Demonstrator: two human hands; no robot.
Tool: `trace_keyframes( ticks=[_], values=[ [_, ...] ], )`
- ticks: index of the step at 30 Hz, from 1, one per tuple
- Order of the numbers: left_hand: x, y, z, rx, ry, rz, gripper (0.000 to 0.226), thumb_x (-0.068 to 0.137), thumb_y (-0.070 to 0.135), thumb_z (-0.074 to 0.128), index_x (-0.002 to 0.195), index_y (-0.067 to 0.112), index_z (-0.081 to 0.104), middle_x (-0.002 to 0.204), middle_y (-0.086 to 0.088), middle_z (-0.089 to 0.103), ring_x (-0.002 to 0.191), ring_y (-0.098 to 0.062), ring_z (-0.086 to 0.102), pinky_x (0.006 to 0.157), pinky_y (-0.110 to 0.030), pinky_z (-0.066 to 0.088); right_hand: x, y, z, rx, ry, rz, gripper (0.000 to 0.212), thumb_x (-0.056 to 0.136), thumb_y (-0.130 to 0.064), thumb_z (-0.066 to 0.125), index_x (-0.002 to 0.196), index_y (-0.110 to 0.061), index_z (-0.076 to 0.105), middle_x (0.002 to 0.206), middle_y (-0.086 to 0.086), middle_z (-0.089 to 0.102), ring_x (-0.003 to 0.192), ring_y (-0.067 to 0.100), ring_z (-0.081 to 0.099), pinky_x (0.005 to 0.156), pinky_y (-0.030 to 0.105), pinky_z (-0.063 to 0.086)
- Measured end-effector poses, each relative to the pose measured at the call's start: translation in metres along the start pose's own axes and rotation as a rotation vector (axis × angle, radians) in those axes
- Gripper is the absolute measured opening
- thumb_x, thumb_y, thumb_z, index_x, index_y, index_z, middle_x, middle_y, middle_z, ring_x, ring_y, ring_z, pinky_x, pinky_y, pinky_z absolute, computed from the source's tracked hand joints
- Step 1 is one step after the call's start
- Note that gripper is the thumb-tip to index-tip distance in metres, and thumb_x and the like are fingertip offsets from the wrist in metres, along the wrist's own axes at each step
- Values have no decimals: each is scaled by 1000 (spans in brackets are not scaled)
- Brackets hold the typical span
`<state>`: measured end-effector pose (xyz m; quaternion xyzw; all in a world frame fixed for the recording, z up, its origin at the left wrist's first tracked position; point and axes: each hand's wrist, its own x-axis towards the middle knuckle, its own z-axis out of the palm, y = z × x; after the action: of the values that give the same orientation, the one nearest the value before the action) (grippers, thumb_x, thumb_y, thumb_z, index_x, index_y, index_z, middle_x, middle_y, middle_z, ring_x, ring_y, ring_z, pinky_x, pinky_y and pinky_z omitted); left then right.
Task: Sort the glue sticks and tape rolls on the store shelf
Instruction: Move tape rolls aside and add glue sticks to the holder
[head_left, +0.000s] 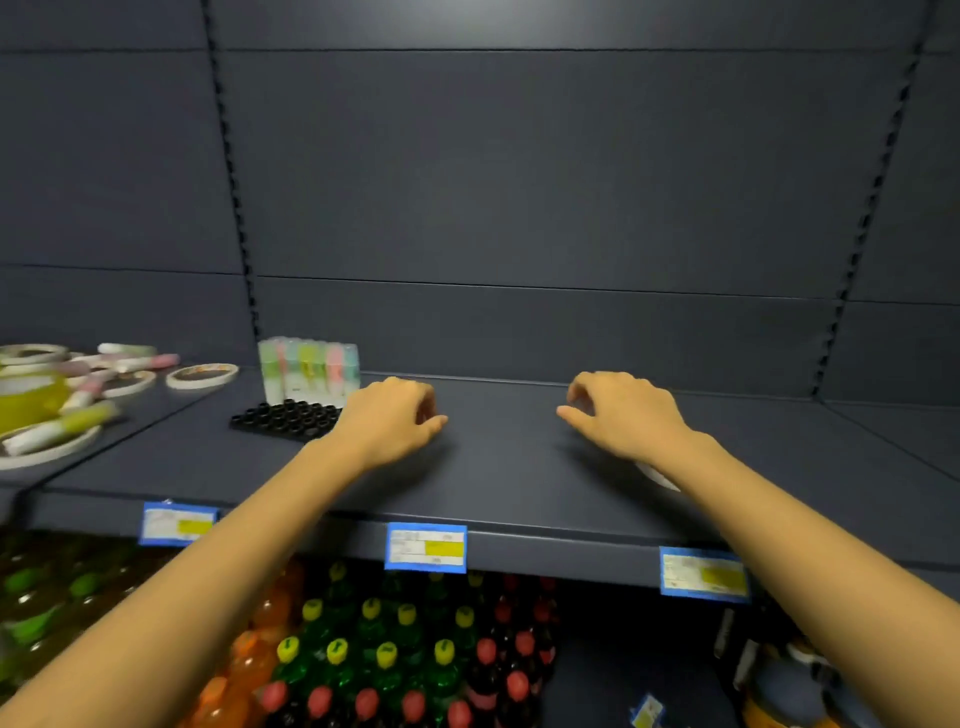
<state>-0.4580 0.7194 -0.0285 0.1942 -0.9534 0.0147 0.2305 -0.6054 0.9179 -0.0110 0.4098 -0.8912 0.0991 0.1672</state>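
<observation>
Two bare arms reach out over a dark grey shelf. The left hand hangs just above the shelf with its fingers curled down and nothing in it. The right hand does the same a little way off, fingers bent like a loose claw, and it holds nothing that I can see. A bit of something white peeks out from under the right wrist, but I cannot tell what it is.

Just left of the left hand sits a black tray full of little round holes. At the back of the tray stand the glue sticks, all upright and close together. They are small see-through tubes with soft green, pink, yellow and blue colours inside.

Farther left, on the next part of the shelf, is a messy pile. More glue sticks lie on their sides there, white with pink or green ends. The tape rolls lie flat among them. They are thin white rings, and one sits alone nearest the tray. The pile looks blurry.

Blue price tags with yellow patches hang on the front edge of the shelf. Below them are rows of drink bottles with yellow, red and green caps.
</observation>
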Motion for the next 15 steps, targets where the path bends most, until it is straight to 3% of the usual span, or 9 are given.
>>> trace_keyframes(
  ticks=[4,8,15],
  values=[
    [-36,-49,-20,81,9,-121,27,91,40,50,102,17,59,108,-4,65,100,-27,59,73,-31,42,16,-71,10,80,-19,-211,35,94,-45,45,121,-24,52,126,-4,58,112,20,56,88,36,46],
    [-76,-104,-46,129,6,-235,30,91,42,50,105,17,59,111,-4,65,101,-26,59,77,-36,48,26,-139,17,133,-30,-361,36,95,-43,45,125,-24,51,129,-4,56,116,19,54,91,36,47],
    [-140,-195,-88,141,24,-349,27,90,41,51,104,19,60,109,-2,66,102,-24,59,79,-37,50,34,-257,26,157,-47,-474,33,94,-41,48,118,-20,55,120,3,61,107,26,56,75,33,42]
  ],
)
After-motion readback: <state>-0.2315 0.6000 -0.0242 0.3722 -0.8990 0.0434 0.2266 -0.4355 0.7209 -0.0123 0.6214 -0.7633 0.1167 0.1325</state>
